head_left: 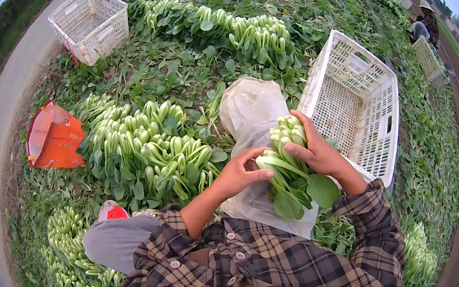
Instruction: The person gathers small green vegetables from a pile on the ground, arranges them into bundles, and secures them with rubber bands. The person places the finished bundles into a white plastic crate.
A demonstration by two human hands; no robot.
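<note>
My right hand (317, 152) grips a bunch of bok choy (288, 170) from above, pale stalks up and green leaves hanging down. My left hand (240, 172) pinches the lower stalks of the same bunch. Under the bunch lies a clear plastic bag (254, 114), open and crumpled. Both forearms in plaid sleeves come up from the lower edge.
A white plastic crate (360, 103) stands tilted just right of my hands, another white crate (90, 22) at the far left. Heaps of cut bok choy (146, 146) lie left of me and in a far row (223, 27). An orange bag (55, 138) lies left. A person crouches far right by a third crate (429, 60).
</note>
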